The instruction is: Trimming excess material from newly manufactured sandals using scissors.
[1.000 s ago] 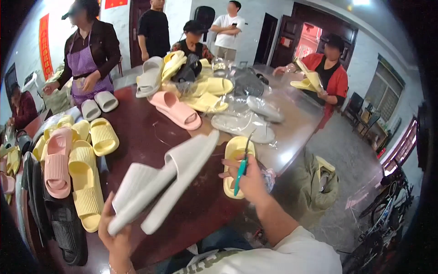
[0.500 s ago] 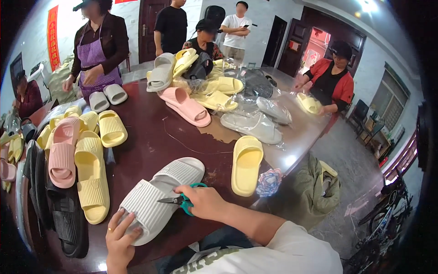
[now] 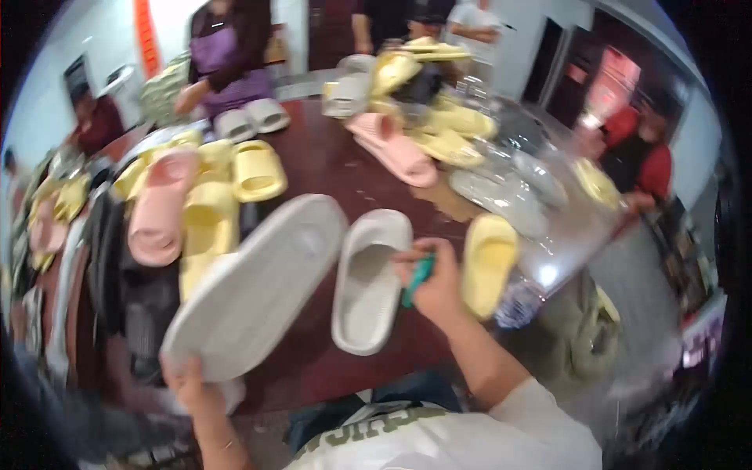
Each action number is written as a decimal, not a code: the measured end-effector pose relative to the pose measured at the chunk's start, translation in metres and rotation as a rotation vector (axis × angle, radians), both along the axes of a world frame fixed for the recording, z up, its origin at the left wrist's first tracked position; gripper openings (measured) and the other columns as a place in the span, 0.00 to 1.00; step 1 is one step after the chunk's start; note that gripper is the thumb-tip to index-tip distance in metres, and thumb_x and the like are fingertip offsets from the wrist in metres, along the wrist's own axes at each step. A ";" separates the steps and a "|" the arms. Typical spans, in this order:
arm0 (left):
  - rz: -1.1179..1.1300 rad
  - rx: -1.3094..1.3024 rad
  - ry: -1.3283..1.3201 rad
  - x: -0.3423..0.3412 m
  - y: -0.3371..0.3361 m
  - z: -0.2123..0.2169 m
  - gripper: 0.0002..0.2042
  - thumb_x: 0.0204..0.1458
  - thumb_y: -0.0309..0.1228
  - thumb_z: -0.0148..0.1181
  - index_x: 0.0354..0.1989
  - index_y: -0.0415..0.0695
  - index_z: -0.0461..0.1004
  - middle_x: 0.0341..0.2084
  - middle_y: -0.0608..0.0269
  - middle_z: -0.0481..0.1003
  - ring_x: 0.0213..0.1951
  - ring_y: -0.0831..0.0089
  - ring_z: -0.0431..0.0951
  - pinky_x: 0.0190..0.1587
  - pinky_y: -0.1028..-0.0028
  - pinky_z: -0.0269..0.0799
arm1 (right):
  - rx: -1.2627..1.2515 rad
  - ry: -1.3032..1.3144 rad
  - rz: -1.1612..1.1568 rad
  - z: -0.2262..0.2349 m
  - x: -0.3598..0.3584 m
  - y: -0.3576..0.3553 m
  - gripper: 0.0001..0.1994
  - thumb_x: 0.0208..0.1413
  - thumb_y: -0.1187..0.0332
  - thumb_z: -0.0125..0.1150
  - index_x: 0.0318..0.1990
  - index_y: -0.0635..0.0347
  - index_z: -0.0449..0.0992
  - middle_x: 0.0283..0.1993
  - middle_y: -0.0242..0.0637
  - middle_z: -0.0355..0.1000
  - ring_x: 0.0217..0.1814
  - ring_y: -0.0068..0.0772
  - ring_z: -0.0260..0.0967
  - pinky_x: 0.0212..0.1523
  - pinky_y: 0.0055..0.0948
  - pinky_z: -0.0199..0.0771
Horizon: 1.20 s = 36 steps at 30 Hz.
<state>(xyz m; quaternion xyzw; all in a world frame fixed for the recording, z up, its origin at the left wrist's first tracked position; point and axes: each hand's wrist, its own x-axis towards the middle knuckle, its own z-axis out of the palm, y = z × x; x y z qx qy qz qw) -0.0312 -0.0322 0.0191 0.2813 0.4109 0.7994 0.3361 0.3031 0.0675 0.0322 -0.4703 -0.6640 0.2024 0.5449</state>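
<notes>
My left hand (image 3: 190,389) is closed around one end of a light grey slipper (image 3: 254,290), which is raised at a tilt with its sole showing. A second light grey slipper (image 3: 366,305) lies on the table, right side up. In my right hand (image 3: 440,282) are scissors with teal handles (image 3: 421,279); the blades cannot be made out in the blur. The right fingertips are at the right rim of the second grey slipper, and whether they press on it is unclear. A single yellow slipper (image 3: 489,270) lies just to the right of that hand.
Yellow, pink and black slippers (image 3: 160,211) crowd the left of the dark red table (image 3: 313,153). More slippers, some in clear plastic bags (image 3: 501,196), are heaped at the far right. A crumpled patterned cloth (image 3: 519,305) sits at the right edge. Several people stand or sit around the table.
The grey pair has come apart: my left hand has lifted one slipper and turned its sole into view. My right hand with the scissors has moved right. The whole view has shifted.
</notes>
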 end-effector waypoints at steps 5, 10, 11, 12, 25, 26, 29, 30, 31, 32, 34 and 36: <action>-0.293 -0.010 0.100 0.046 -0.004 0.011 0.23 0.49 0.27 0.57 0.53 0.34 0.59 0.46 0.53 0.68 0.50 0.65 0.67 0.53 0.67 0.61 | 0.057 0.166 -0.034 0.013 -0.013 -0.006 0.19 0.44 0.79 0.62 0.40 0.60 0.58 0.33 0.37 0.72 0.33 0.24 0.70 0.36 0.23 0.71; -0.308 -0.048 0.350 0.081 -0.018 0.015 0.25 0.49 0.31 0.58 0.51 0.30 0.58 0.49 0.49 0.65 0.52 0.65 0.66 0.54 0.68 0.60 | 0.010 0.128 -0.072 0.019 -0.016 -0.002 0.19 0.44 0.78 0.63 0.40 0.61 0.58 0.30 0.35 0.71 0.32 0.23 0.70 0.36 0.22 0.70; -0.317 -0.058 0.351 0.085 -0.020 0.014 0.25 0.49 0.31 0.58 0.51 0.30 0.58 0.49 0.49 0.65 0.52 0.65 0.66 0.54 0.68 0.60 | -0.001 0.130 -0.080 0.020 -0.014 -0.004 0.19 0.44 0.78 0.63 0.40 0.61 0.58 0.30 0.35 0.71 0.32 0.23 0.70 0.36 0.22 0.70; -0.312 -0.032 0.455 0.089 -0.022 0.014 0.25 0.49 0.32 0.57 0.51 0.29 0.58 0.49 0.48 0.65 0.51 0.64 0.67 0.53 0.68 0.61 | -0.025 0.110 -0.113 0.021 -0.011 -0.007 0.19 0.44 0.78 0.64 0.40 0.61 0.59 0.30 0.35 0.71 0.32 0.23 0.70 0.36 0.22 0.70; -0.432 0.290 1.033 0.094 -0.034 0.012 0.18 0.45 0.22 0.54 0.44 0.25 0.61 0.49 0.34 0.63 0.51 0.53 0.68 0.50 0.64 0.67 | -0.176 -0.041 -0.276 0.040 -0.002 -0.022 0.22 0.39 0.76 0.65 0.43 0.62 0.61 0.28 0.34 0.71 0.30 0.25 0.69 0.34 0.27 0.69; -0.453 0.318 1.045 0.094 -0.034 0.009 0.17 0.44 0.21 0.54 0.43 0.25 0.61 0.48 0.34 0.64 0.51 0.53 0.69 0.50 0.64 0.67 | -0.178 -0.051 -0.291 0.042 -0.002 -0.023 0.22 0.38 0.77 0.64 0.43 0.62 0.61 0.28 0.34 0.70 0.30 0.26 0.69 0.34 0.27 0.69; -0.545 0.337 1.116 0.089 -0.032 0.004 0.23 0.48 0.31 0.55 0.49 0.29 0.57 0.51 0.39 0.61 0.53 0.55 0.66 0.53 0.64 0.62 | -0.186 -0.087 -0.311 0.045 -0.002 -0.025 0.22 0.38 0.78 0.62 0.43 0.61 0.61 0.29 0.35 0.70 0.30 0.28 0.68 0.33 0.28 0.68; -0.587 0.343 1.152 0.088 -0.031 0.005 0.27 0.50 0.35 0.56 0.52 0.31 0.56 0.52 0.41 0.60 0.54 0.55 0.64 0.55 0.64 0.60 | -0.190 -0.105 -0.316 0.045 -0.002 -0.025 0.22 0.37 0.78 0.61 0.43 0.61 0.61 0.30 0.35 0.70 0.29 0.28 0.68 0.32 0.29 0.68; -0.588 0.345 1.154 0.089 -0.032 0.006 0.27 0.50 0.35 0.56 0.52 0.31 0.56 0.52 0.41 0.60 0.54 0.55 0.64 0.55 0.64 0.60 | -0.189 -0.102 -0.317 0.043 -0.001 -0.023 0.22 0.37 0.78 0.61 0.43 0.61 0.61 0.30 0.35 0.70 0.29 0.28 0.68 0.32 0.29 0.68; -0.531 0.285 1.038 0.094 -0.033 0.009 0.24 0.48 0.30 0.56 0.50 0.31 0.57 0.50 0.41 0.63 0.51 0.57 0.67 0.53 0.64 0.63 | -0.184 -0.042 -0.281 0.039 0.001 -0.020 0.22 0.38 0.78 0.61 0.43 0.60 0.61 0.31 0.36 0.69 0.29 0.29 0.68 0.32 0.29 0.68; -0.418 0.169 0.803 0.106 -0.035 0.022 0.20 0.44 0.21 0.54 0.47 0.30 0.61 0.45 0.42 0.67 0.45 0.61 0.73 0.48 0.66 0.69 | -0.172 0.075 -0.208 0.028 0.005 -0.016 0.21 0.39 0.79 0.60 0.43 0.58 0.61 0.33 0.37 0.69 0.30 0.30 0.68 0.31 0.28 0.68; -0.380 0.085 0.572 0.101 -0.030 0.015 0.20 0.45 0.22 0.54 0.48 0.31 0.60 0.45 0.44 0.68 0.45 0.62 0.73 0.48 0.66 0.69 | -0.194 0.266 -0.097 0.018 0.007 -0.011 0.21 0.39 0.80 0.59 0.43 0.58 0.60 0.33 0.37 0.68 0.30 0.29 0.67 0.31 0.28 0.68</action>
